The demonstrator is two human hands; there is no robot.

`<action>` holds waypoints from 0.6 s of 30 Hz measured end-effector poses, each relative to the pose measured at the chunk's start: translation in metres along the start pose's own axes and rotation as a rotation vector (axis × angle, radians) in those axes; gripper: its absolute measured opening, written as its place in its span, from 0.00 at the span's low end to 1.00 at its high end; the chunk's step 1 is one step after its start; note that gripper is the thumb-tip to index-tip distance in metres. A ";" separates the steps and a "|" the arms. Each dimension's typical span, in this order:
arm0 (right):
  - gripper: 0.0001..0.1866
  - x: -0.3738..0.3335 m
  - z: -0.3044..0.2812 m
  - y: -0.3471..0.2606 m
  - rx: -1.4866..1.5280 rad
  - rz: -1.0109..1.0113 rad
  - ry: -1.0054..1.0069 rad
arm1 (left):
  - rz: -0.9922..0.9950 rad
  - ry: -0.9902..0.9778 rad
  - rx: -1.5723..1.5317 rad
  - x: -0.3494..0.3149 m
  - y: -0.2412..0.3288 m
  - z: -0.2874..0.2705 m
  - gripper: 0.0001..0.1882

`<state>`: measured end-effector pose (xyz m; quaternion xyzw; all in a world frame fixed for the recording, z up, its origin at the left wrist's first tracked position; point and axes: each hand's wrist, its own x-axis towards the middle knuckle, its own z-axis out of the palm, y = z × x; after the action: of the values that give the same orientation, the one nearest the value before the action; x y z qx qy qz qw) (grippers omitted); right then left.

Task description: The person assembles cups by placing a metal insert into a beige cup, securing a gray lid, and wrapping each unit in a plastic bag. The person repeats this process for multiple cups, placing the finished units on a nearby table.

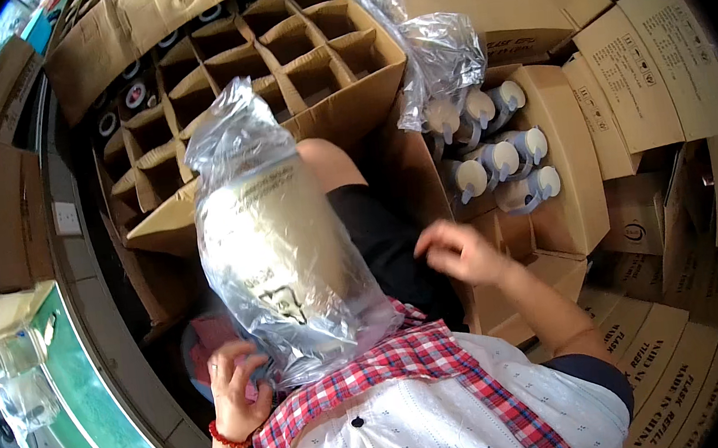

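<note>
As left fingers (239, 372) grip, bagged flask (279, 250) above

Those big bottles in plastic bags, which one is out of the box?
The bagged cream bottle held by the left hand at its lower end. The other bottles sit packed together in the open carton at right.

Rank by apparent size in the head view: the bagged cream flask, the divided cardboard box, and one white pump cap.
1. Brown cardboard box with dividers.
2. Cream flask in a clear plastic bag, held close to the camera, so it looks enlarged.
3. White round pump cap, plainly smallest.
</note>
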<state>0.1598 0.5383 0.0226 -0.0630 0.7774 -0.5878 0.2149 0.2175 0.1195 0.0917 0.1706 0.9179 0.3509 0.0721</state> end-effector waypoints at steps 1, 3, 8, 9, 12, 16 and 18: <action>0.13 0.013 -0.019 0.014 -0.012 0.041 0.187 | 0.073 -0.025 0.236 0.015 0.001 -0.003 0.26; 0.27 0.026 -0.059 0.063 -0.533 0.017 0.439 | 0.119 -0.186 0.488 0.029 0.001 0.013 0.25; 0.58 0.049 -0.146 0.250 -0.527 0.520 0.635 | 0.312 -0.336 0.608 0.071 -0.033 0.019 0.09; 0.64 0.065 -0.139 0.250 -0.488 0.650 0.646 | 0.350 -0.229 0.590 0.067 -0.030 0.011 0.06; 0.68 0.083 -0.136 0.263 -0.464 0.773 0.635 | 0.343 -0.045 0.578 0.057 -0.027 -0.024 0.05; 0.30 0.106 -0.121 0.267 -0.948 0.649 0.466 | -0.550 0.333 -0.729 -0.065 -0.072 -0.057 0.14; 0.16 0.082 -0.154 0.290 -1.481 0.494 -0.004 | -0.164 0.712 -1.088 -0.081 -0.014 -0.104 0.20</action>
<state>0.0682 0.7332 -0.2383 -0.0159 0.9584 0.1494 0.2428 0.2637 0.0163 0.1605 -0.0873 0.5872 0.7935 -0.1336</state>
